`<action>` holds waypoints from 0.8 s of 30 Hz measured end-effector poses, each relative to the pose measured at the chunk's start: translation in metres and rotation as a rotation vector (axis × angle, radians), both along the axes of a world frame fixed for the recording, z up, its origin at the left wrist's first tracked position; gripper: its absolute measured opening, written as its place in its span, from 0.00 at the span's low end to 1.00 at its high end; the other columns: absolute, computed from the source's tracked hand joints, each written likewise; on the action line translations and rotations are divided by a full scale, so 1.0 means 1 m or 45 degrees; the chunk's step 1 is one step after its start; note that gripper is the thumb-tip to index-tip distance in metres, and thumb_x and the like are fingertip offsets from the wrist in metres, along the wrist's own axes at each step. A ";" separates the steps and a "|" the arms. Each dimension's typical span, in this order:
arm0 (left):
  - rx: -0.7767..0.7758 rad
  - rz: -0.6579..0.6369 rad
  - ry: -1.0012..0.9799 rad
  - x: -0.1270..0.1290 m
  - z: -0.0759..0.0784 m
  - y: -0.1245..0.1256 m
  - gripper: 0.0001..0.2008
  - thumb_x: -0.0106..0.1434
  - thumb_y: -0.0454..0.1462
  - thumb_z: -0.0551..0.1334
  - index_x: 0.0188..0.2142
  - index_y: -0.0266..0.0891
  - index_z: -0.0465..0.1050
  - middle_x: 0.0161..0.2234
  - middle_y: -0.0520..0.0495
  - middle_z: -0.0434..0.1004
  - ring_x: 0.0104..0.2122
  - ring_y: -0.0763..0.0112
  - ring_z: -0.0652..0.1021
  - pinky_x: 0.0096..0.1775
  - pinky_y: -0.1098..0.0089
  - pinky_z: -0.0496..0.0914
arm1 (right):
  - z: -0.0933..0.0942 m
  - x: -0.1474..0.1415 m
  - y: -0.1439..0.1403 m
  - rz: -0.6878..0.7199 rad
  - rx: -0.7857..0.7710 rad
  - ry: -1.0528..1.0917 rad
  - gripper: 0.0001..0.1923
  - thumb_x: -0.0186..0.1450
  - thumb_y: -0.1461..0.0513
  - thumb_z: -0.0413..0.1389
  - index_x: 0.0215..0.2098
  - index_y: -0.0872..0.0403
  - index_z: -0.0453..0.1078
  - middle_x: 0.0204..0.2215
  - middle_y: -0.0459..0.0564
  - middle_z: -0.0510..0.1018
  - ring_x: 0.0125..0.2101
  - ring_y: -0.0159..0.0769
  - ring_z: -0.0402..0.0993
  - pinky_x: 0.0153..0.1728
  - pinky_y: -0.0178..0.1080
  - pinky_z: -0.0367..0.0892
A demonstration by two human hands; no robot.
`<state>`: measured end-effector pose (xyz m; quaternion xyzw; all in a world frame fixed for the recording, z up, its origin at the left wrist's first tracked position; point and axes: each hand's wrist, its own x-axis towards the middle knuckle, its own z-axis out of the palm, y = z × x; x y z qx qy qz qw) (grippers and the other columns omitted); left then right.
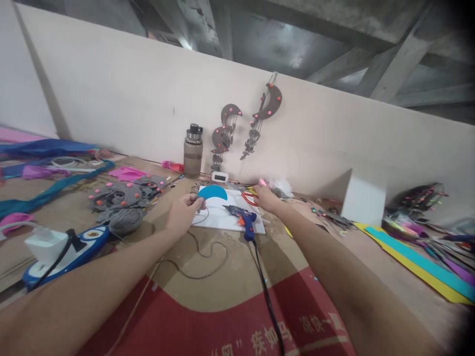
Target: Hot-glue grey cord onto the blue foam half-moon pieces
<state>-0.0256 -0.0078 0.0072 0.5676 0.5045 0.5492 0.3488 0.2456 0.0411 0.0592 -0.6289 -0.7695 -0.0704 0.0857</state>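
Left hand [184, 210]: fingers pinched on the left tip of a blue crescent [213, 193], held just above the near-left edge of a white board [230, 220]. A thin grey string [202, 252] runs from under this hand and loops over the cardboard [208, 277] toward the person.

Right hand [264, 197]: reaching to the far edge of the board, fingers curled around something pink at the tips. Item too small to identify; grip cannot be confirmed. Red scissors [249, 198] lie just beside this hand, partly hidden by it.

Blue glue gun [242, 215] lies on the board between the two hands, touched by neither. Its black cord [265, 291] runs toward the person and is cut off at the bottom edge.

Behind the board: bottle [193, 151] and a small white device [220, 176] against the wall. Brown crescents [267, 106] with dots hang on the wall above. Left: grey yarn [124, 220], grey felt pieces [126, 193], a white charger [46, 244] on a blue object, partly covered. Right: coloured strips [419, 262], blurred toward the frame edge. Printed characters on the red cardboard are cut off.
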 end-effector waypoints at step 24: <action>-0.042 -0.055 -0.127 0.001 -0.003 0.006 0.15 0.52 0.47 0.61 0.31 0.36 0.73 0.28 0.46 0.78 0.22 0.75 0.72 0.23 0.75 0.63 | -0.037 0.018 -0.040 -0.372 -0.136 0.437 0.05 0.55 0.64 0.55 0.26 0.57 0.73 0.20 0.48 0.74 0.25 0.33 0.70 0.24 0.31 0.58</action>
